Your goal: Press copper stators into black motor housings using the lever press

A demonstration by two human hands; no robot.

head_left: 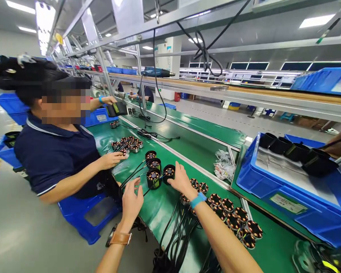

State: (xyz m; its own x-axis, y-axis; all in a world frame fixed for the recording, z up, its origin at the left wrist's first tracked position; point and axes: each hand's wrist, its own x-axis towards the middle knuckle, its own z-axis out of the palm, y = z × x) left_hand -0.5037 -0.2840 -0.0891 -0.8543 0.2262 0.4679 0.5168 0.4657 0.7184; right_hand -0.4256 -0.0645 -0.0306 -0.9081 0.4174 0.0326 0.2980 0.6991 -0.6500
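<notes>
My right hand [182,181] grips a black cylindrical motor housing [169,173] from its right side, with a copper-wound stator showing in its top. The housing stands upright on the green table. Just left of it, three similar housings with stators [154,180] stand in a row, black cables running from them toward the table's near edge. Over that edge, beside the cables, my left hand [132,199] is open with its fingers apart, holding nothing. Under my right forearm lie several bare copper stators [227,205], and their black cables [177,231] trail off the table's front.
A co-worker [57,151] sits at the left on a blue stool [88,216], one hand near a stator pile [129,144]. At the right is a blue bin [290,201] with black housings [295,151]. A crumpled plastic bag [224,165] lies by the rail; a black cable [156,76] hangs overhead.
</notes>
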